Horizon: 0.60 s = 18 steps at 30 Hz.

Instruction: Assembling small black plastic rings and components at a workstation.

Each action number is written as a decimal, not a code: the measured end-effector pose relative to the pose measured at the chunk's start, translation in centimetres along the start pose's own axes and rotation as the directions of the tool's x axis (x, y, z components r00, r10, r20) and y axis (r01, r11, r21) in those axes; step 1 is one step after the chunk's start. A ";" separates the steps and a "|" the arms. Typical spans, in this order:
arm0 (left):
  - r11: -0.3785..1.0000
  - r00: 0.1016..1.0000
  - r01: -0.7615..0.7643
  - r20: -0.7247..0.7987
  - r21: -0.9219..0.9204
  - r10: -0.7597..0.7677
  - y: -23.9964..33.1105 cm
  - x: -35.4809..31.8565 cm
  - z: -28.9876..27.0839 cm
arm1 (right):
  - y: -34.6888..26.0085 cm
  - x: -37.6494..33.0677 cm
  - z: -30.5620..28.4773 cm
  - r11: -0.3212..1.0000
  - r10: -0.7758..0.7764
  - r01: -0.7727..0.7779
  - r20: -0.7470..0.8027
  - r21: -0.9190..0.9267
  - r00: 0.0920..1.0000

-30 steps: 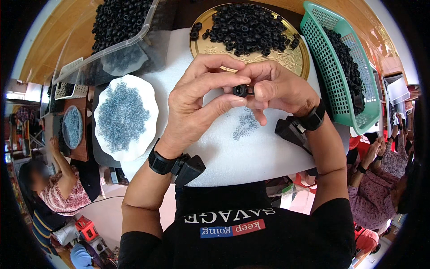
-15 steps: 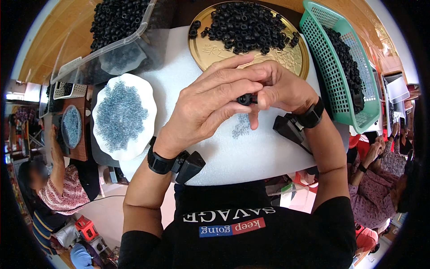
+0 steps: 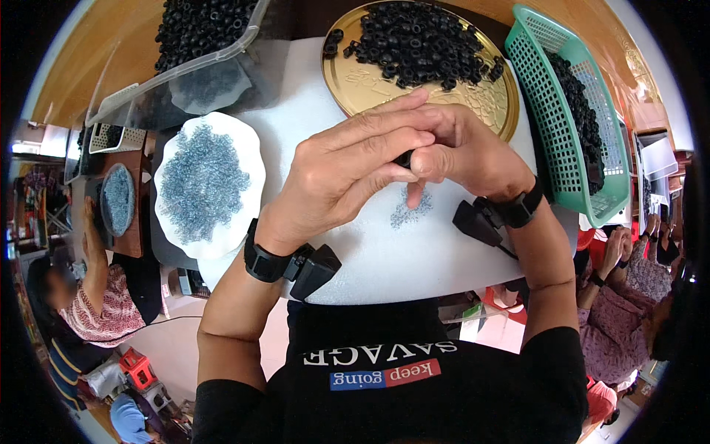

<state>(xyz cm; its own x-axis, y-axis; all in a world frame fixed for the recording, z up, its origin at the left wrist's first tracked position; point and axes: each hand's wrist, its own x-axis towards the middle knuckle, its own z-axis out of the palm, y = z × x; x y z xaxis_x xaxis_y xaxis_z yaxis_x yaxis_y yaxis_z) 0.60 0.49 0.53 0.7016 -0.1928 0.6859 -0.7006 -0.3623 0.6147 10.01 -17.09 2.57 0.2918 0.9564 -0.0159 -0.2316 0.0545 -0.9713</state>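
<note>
Between my hands, over the white work surface (image 3: 355,259), is a small round black plastic piece (image 3: 404,157), mostly covered by fingers. My left hand (image 3: 336,174) closes its thumb and fingertips on it. From the other side my right hand (image 3: 473,152) presses its thumb against the same piece, with one finger pointing down below. Whether my right fingers hold anything tiny is hidden. Under them lies a scatter of small clear bluish pieces (image 3: 408,211). Just beyond, a round gold tray (image 3: 484,107) carries a heap of hollow black plastic pieces (image 3: 421,44).
To the left sits a white scalloped plate (image 3: 256,166) heaped with tiny clear-blue pieces (image 3: 203,181). A clear plastic bin (image 3: 214,63) of black pieces stands behind it. On the right is a green basket (image 3: 543,96) with black pieces. Other people sit at both sides.
My right thumb has moved left over the black piece, so less of it shows. The view has shifted slightly, and both hands stay together.
</note>
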 end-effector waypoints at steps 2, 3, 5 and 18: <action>0.995 0.997 0.057 -0.053 -0.082 -0.062 0.0 0.3 0.1 | -0.7 -0.3 0.2 0.999 0.030 -0.032 -0.099 -0.024 0.995; 1.000 0.999 0.026 -0.048 -0.010 -0.026 0.0 0.3 -0.2 | -1.0 -0.6 -0.1 0.999 0.023 -0.027 -0.113 -0.036 0.993; 0.999 0.994 0.051 -0.100 -0.010 -0.051 0.6 0.7 0.5 | -1.8 -1.1 -0.9 0.997 -0.073 0.075 -0.087 0.010 0.994; 0.880 0.842 0.430 -0.262 -0.201 -0.471 0.0 -0.6 1.2 | -6.7 -6.6 -10.8 0.172 -0.441 0.691 -0.573 0.702 0.691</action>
<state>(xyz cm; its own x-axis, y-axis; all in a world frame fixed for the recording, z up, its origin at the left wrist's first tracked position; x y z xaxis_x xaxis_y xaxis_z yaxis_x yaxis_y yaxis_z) 0.36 -0.47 -0.37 0.8868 0.2476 0.3901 -0.3411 -0.2187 0.9142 19.65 -26.90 6.60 0.8351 0.4728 0.2811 -0.4897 0.8718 -0.0114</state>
